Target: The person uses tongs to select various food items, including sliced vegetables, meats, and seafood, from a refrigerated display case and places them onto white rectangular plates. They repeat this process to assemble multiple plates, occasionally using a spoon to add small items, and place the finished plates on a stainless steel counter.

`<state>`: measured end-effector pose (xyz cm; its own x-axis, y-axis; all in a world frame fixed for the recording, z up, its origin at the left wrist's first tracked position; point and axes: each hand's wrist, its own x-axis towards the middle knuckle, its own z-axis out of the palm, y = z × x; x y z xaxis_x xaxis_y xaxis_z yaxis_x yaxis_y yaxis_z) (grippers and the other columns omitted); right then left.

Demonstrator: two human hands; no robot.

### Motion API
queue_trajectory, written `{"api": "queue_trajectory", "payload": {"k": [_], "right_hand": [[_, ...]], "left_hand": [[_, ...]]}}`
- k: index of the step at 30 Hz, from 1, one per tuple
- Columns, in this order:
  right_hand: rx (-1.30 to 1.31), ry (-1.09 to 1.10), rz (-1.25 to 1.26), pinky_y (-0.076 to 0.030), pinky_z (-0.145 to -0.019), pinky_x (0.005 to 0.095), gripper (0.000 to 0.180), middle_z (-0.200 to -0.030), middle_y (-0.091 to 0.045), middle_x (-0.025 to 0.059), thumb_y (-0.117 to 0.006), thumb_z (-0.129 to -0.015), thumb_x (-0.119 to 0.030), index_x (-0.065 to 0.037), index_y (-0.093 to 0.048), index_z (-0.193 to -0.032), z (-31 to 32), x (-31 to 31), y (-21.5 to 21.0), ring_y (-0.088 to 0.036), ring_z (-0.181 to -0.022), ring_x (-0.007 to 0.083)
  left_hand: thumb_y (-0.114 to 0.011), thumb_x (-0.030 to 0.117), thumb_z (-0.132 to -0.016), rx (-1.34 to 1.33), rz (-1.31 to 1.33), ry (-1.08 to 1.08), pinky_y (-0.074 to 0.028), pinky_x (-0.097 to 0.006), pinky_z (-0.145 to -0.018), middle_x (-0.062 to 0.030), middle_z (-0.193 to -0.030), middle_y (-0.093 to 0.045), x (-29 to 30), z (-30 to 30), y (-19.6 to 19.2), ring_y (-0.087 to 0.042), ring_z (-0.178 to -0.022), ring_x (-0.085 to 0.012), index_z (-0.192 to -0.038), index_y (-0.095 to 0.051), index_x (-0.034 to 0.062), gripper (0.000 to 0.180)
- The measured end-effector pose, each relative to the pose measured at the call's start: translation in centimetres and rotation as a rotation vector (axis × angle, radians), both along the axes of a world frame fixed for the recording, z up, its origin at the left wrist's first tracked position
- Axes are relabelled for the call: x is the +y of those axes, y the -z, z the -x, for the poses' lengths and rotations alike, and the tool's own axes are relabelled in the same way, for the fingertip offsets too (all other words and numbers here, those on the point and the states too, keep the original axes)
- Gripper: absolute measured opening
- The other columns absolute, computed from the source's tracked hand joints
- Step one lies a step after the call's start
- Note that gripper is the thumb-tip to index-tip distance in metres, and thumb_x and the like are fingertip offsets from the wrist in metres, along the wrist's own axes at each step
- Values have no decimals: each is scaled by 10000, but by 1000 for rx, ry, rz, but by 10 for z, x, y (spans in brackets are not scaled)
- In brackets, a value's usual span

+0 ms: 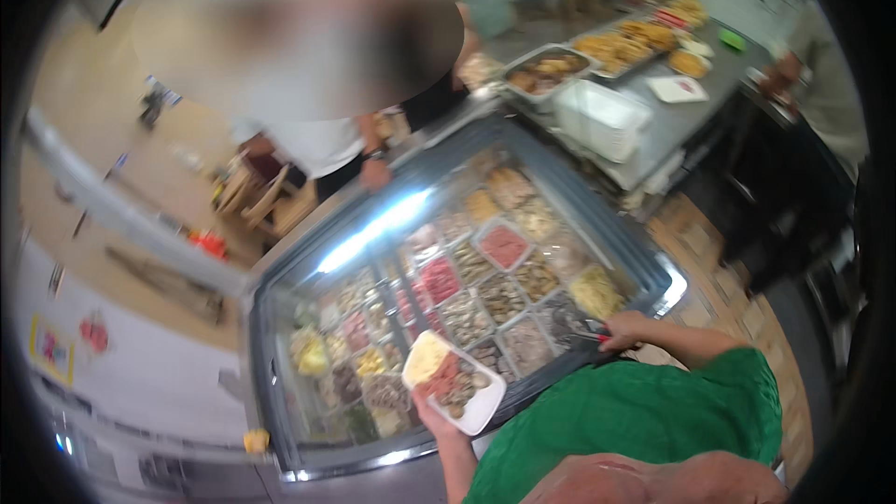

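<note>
At the display case's near edge (364, 453): left hand (437, 415) clamped on white food tray (482, 408), right hand (629, 330) on red-handled utensil (589, 334), well apart.

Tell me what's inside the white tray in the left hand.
The left hand holds the white tray: pale yellow food, pinkish pieces and mottled brownish pieces inside, with some bare tray showing. The food hides the base beneath it.

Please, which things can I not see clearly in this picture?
Head view:
left hand: some fingers hidden beneath the white tray;
tool in the right hand: tip too small and blurred;
case: contents partly hidden by bright glare;
person opposite: head covered by a blurred patch.
</note>
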<state>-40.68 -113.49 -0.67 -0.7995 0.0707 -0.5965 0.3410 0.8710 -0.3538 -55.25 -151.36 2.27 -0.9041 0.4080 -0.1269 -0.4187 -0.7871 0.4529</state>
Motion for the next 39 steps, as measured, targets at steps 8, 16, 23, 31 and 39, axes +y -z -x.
{"api": "queue_trajectory", "payload": {"k": [8,16,23,31,39], "right_hand": [[22,284,-105,-477,-722,427,667,-880,-629,199,-634,-656,-565,2,-552,-997,-31,-46,-4,-611,-836,346],[78,207,-104,-474,-706,454,625,-807,-622,222,-631,-721,-502,20,-469,-1024,-39,-30,-11,-604,-782,387],[63,167,-116,-465,-689,443,625,-826,-617,205,-623,-729,-513,3,-455,-1040,-23,-23,-17,-601,-806,378],[-9,150,-121,-465,-727,452,661,-874,-621,214,-611,-729,-547,-4,-441,-1066,-32,-39,-27,-599,-833,383],[-28,183,-123,-460,-757,429,623,-921,-620,191,-630,-729,-515,-9,-465,-1052,-31,-55,-30,-597,-875,359]], "left_hand": [[-207,512,-930,-20,16,124,-313,-475,-1023,-154,-1359,-373,-13,34,-6,-383,-1227,-351,-1355,-304,83,612],[-193,505,-931,-21,51,156,-314,-481,-1020,-167,-1350,-380,8,33,16,-386,-1224,-353,-1360,-290,74,616],[-136,558,-905,32,107,109,-347,-453,-996,-166,-1330,-406,10,43,12,-418,-1193,-340,-1355,-303,53,697],[-185,513,-925,48,-3,104,-314,-469,-1023,-178,-1363,-356,9,32,3,-377,-1230,-354,-1368,-267,61,638],[-175,507,-934,4,-20,102,-314,-472,-1022,-166,-1356,-371,-5,27,-3,-386,-1221,-357,-1353,-300,70,618]]}}
